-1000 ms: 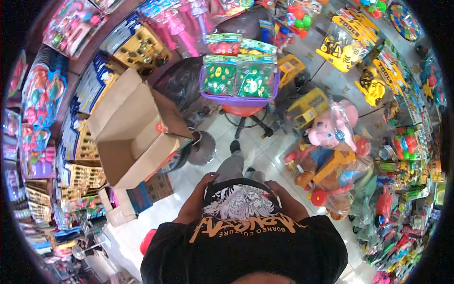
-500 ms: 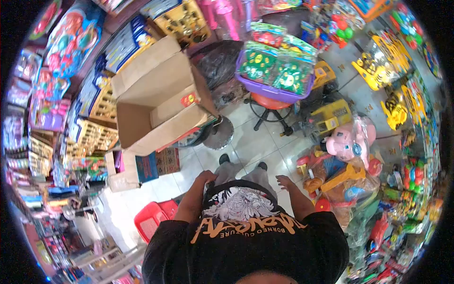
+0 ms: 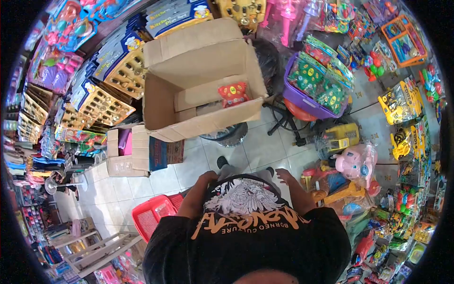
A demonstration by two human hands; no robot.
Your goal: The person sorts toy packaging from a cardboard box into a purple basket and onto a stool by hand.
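Observation:
My left hand (image 3: 208, 178) hangs by my waist on the left side of the picture, near my trousers; its fingers are too blurred to make out. On the other side my right hand (image 3: 284, 176) is held out with fingers apart and nothing in them. Ahead stands a large open cardboard box (image 3: 203, 124) with a red patterned packet (image 3: 233, 93) inside. To its right, a purple basket (image 3: 309, 101) holds green and red packets (image 3: 308, 72) and rests on a red stool (image 3: 300, 111).
Kitchen play sets (image 3: 125, 64) line the left shelves. A smaller cardboard box (image 3: 126, 161) and a red basket (image 3: 153, 213) are on the left. A wrapped pink toy (image 3: 354, 161) and a yellow toy (image 3: 341, 136) lie right. A wooden ladder-like frame (image 3: 101, 251) is lower left.
The view has turned, so the cardboard box and purple basket appear further right. The red packet in the box shows more fully. Both hands stay in nearly the same position.

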